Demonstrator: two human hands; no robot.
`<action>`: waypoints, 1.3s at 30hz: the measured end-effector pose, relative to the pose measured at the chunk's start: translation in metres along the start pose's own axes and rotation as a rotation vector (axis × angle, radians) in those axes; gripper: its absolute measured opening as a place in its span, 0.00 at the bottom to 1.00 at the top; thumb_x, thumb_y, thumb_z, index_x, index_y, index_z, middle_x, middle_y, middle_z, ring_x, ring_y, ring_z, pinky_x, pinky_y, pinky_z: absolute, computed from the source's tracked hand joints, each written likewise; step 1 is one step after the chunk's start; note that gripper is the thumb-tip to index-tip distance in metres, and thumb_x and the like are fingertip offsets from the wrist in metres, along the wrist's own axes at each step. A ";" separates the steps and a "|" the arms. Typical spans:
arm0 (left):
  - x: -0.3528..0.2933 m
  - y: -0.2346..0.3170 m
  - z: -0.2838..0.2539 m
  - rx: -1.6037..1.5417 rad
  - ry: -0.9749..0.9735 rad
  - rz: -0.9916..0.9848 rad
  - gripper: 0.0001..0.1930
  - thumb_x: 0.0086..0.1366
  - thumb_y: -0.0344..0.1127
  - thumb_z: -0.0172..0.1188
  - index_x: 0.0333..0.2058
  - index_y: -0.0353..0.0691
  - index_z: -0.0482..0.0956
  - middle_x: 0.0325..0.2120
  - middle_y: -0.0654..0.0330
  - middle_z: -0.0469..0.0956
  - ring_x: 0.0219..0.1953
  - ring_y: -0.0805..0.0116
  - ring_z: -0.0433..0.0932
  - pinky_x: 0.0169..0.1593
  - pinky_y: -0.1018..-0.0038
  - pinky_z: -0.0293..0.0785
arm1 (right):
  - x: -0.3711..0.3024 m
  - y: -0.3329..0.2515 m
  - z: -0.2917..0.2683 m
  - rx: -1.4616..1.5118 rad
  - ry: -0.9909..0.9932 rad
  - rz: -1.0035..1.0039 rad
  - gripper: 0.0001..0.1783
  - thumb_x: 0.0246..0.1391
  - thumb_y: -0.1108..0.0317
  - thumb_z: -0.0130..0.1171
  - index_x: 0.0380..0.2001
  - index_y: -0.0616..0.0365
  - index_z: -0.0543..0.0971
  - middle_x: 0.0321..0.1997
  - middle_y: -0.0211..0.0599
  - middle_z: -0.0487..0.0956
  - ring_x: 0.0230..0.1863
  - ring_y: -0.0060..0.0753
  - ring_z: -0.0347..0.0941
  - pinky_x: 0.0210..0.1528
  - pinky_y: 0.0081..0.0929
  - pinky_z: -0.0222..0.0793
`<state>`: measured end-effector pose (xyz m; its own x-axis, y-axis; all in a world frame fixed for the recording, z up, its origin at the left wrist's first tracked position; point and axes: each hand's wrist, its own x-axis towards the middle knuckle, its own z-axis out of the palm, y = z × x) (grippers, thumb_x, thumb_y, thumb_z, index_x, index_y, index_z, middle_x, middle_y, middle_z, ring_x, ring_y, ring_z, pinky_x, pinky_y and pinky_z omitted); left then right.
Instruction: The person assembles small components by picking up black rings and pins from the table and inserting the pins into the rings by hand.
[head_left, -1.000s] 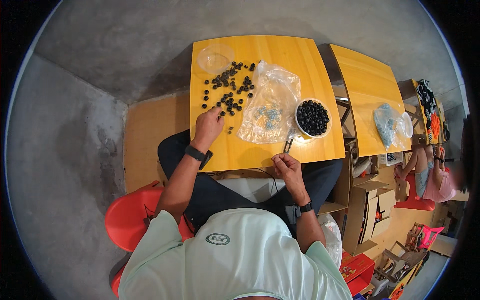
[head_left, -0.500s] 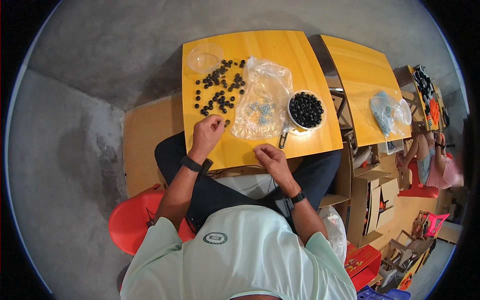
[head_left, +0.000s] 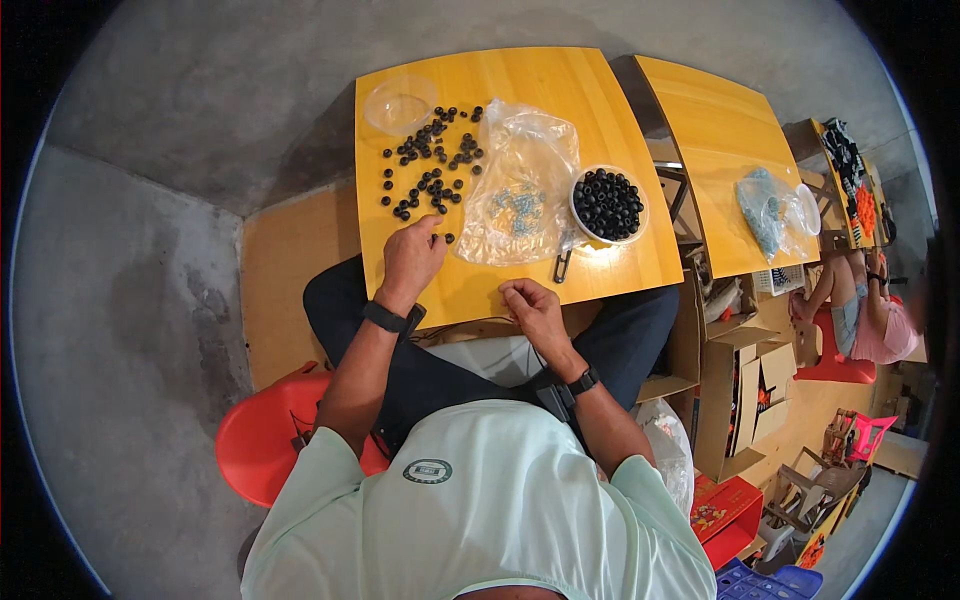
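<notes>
The yellow table carries all the things, close enough to reach. A clear bag lies flat across the middle, so the pale blue bits show through; I cannot tell if they are in or under it.

The left hand bends over the near left part of the table, with its fingertips by 2 beads. I cannot tell if it grips any. The right hand waits at the near edge, its fingers curled in and tips together; I cannot tell if they pinch something.

The white bowl sits by the right edge, and its wall seems to stop the black beads inside from rolling. A clear dish sits at the far left corner, perhaps to leave room. A small dark tool lies by the near edge, between bowl and right hand, handy to grab. Loose black beads spread over the left half, easy to pick.
</notes>
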<state>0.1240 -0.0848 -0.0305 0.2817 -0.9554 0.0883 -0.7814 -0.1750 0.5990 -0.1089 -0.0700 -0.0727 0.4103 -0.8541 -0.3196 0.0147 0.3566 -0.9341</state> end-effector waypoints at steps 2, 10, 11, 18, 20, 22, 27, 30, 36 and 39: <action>0.001 0.002 0.005 0.046 0.011 0.078 0.10 0.55 0.31 0.60 0.37 0.37 0.82 0.21 0.50 0.78 0.27 0.50 0.80 0.34 0.58 0.75 | -0.003 -0.005 -0.002 0.006 0.005 0.016 0.09 0.65 0.68 0.54 0.41 0.62 0.79 0.29 0.22 0.75 0.24 0.11 0.65 0.26 0.11 0.61; 0.006 -0.002 0.019 0.287 -0.105 0.125 0.11 0.56 0.32 0.61 0.37 0.35 0.81 0.26 0.46 0.81 0.33 0.48 0.81 0.40 0.55 0.75 | -0.001 -0.005 -0.002 0.062 -0.007 0.051 0.09 0.65 0.68 0.55 0.41 0.62 0.79 0.28 0.22 0.74 0.24 0.11 0.64 0.26 0.12 0.61; 0.007 -0.003 0.019 0.291 -0.098 0.137 0.11 0.56 0.31 0.61 0.37 0.35 0.81 0.26 0.46 0.81 0.33 0.48 0.81 0.40 0.56 0.75 | -0.001 -0.005 -0.002 0.063 -0.007 0.050 0.09 0.65 0.68 0.55 0.41 0.62 0.79 0.28 0.22 0.74 0.24 0.11 0.64 0.26 0.12 0.61; 0.002 -0.004 -0.001 0.001 0.028 0.065 0.08 0.57 0.29 0.58 0.33 0.34 0.82 0.24 0.46 0.80 0.29 0.48 0.81 0.34 0.58 0.76 | -0.002 -0.005 -0.006 0.077 -0.016 0.060 0.09 0.65 0.67 0.55 0.41 0.61 0.80 0.28 0.23 0.75 0.26 0.12 0.67 0.27 0.11 0.63; 0.004 -0.024 -0.007 0.017 0.055 0.093 0.08 0.58 0.30 0.59 0.34 0.34 0.82 0.24 0.46 0.80 0.28 0.52 0.81 0.33 0.62 0.76 | -0.004 -0.009 -0.005 0.082 -0.042 0.067 0.09 0.65 0.67 0.55 0.41 0.61 0.80 0.30 0.23 0.77 0.29 0.12 0.69 0.29 0.11 0.65; 0.006 -0.033 -0.010 0.026 0.073 0.144 0.07 0.60 0.30 0.60 0.34 0.34 0.82 0.22 0.49 0.80 0.25 0.57 0.81 0.30 0.67 0.75 | -0.004 -0.010 -0.006 0.132 -0.039 0.100 0.09 0.65 0.67 0.54 0.41 0.60 0.80 0.28 0.22 0.75 0.27 0.11 0.67 0.27 0.11 0.63; 0.004 -0.023 -0.015 -0.085 -0.034 0.101 0.05 0.59 0.29 0.59 0.30 0.33 0.80 0.23 0.47 0.79 0.27 0.49 0.80 0.32 0.62 0.74 | 0.001 -0.010 -0.009 0.146 -0.026 0.110 0.10 0.66 0.66 0.54 0.40 0.61 0.80 0.24 0.21 0.73 0.22 0.11 0.64 0.23 0.12 0.60; 0.008 -0.022 -0.014 -0.077 -0.045 0.100 0.05 0.58 0.29 0.60 0.31 0.34 0.81 0.23 0.46 0.79 0.28 0.48 0.80 0.33 0.61 0.74 | 0.000 -0.011 -0.008 0.148 -0.022 0.117 0.10 0.66 0.65 0.54 0.40 0.60 0.80 0.23 0.21 0.73 0.20 0.12 0.63 0.22 0.12 0.59; 0.007 -0.019 -0.023 0.079 -0.111 0.159 0.10 0.56 0.31 0.59 0.37 0.38 0.83 0.26 0.46 0.81 0.32 0.48 0.81 0.38 0.58 0.76 | 0.003 -0.009 -0.011 0.140 -0.035 0.126 0.10 0.66 0.66 0.53 0.40 0.61 0.79 0.27 0.23 0.75 0.21 0.12 0.66 0.22 0.12 0.61; 0.001 -0.022 -0.024 0.112 -0.151 0.152 0.13 0.56 0.31 0.59 0.40 0.38 0.82 0.26 0.45 0.81 0.33 0.47 0.81 0.40 0.57 0.76 | 0.002 -0.007 -0.011 0.155 -0.036 0.123 0.10 0.66 0.66 0.53 0.40 0.60 0.79 0.26 0.23 0.74 0.21 0.12 0.66 0.21 0.12 0.61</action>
<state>0.1545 -0.0761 -0.0247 0.0766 -0.9960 0.0455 -0.8679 -0.0441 0.4949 -0.1184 -0.0781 -0.0684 0.4505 -0.7870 -0.4215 0.1016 0.5143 -0.8516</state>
